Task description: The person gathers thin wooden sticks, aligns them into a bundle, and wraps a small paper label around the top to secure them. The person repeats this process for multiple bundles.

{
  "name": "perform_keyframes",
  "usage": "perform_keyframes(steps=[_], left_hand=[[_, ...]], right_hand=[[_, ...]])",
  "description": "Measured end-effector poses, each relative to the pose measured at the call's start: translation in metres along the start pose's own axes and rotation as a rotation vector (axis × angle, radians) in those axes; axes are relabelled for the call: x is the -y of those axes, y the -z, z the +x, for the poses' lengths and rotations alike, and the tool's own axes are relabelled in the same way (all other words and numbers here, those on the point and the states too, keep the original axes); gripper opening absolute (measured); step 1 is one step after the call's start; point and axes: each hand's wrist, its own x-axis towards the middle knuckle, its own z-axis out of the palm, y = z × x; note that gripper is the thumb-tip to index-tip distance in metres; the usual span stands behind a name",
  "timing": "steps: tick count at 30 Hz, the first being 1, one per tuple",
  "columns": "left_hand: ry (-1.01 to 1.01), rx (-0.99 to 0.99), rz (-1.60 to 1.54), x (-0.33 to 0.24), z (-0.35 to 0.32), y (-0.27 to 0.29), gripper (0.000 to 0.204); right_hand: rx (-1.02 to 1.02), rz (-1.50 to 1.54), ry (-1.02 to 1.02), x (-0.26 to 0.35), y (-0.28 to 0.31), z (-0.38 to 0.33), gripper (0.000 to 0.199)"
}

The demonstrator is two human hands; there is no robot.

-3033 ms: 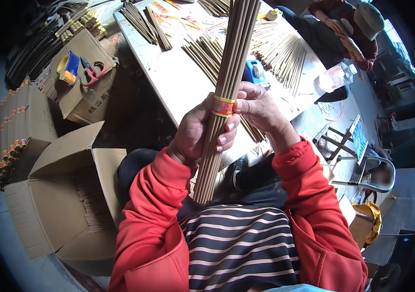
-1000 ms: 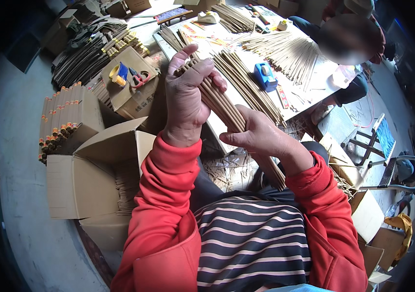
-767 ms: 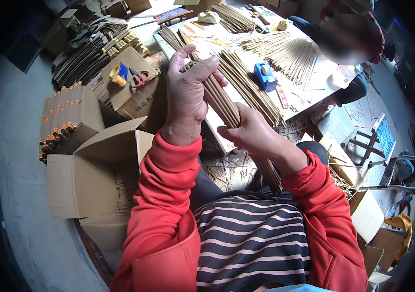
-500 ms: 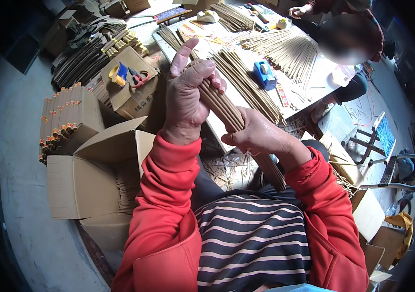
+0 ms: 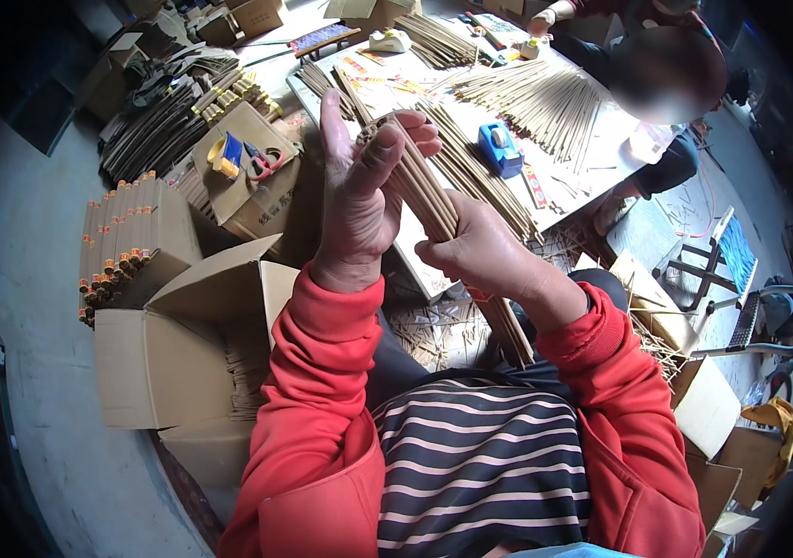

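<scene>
A white table (image 5: 592, 177) is seen ahead, strewn with loose sticks (image 5: 545, 98), a blue tape dispenser (image 5: 499, 149) and printed paper strips. A grey concrete floor (image 5: 33, 251) lies to the left, where an open carton (image 5: 182, 363) stands beside a box (image 5: 131, 237) packed with upright stick bundles. Scissors (image 5: 261, 160) and a tape roll (image 5: 222, 153) rest on another carton (image 5: 252, 191). Another person's hand (image 5: 538, 25) is seen at the far end of the table.

A bundle (image 5: 419, 191) of brown sticks is held in front of the chest. Its long axis runs diagonally, the upper end pointing up and to the left toward the table, the lower end down and to the right toward the lap.

The upper end is cupped by the left hand (image 5: 359, 200), whose fingers are loosely curled over the tips, the palm partly open. The middle is gripped by the right hand (image 5: 475, 251), closed fully around the sticks. The bundle's lower part projects below the right hand, past the red sleeve (image 5: 619, 372).
</scene>
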Motion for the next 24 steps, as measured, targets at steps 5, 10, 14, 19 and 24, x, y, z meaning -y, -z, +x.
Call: perform_keyframes(steps=[5,10,14,19,24], left_hand=[[-0.079,-0.260,0.192,0.012,-0.014,-0.021,0.095],[0.040,-0.084,-0.001,-0.002,-0.007,-0.003,0.083],[0.123,-0.111,-0.076,-0.002,-0.004,-0.004,0.075],[0.111,-0.247,0.029,-0.002,-0.003,-0.014,0.063],[0.139,0.052,-0.165,-0.006,-0.003,-0.005,0.055]], right_hand=[[-0.299,-0.364,0.193,-0.019,-0.016,0.001,0.020],[-0.064,-0.055,0.084,-0.005,-0.011,-0.003,0.023],[-0.056,-0.097,0.048,-0.001,-0.011,-0.004,0.027],[-0.101,-0.219,0.130,-0.014,-0.014,0.000,0.029],[0.243,0.230,-0.167,0.014,-0.002,-0.005,0.024]])
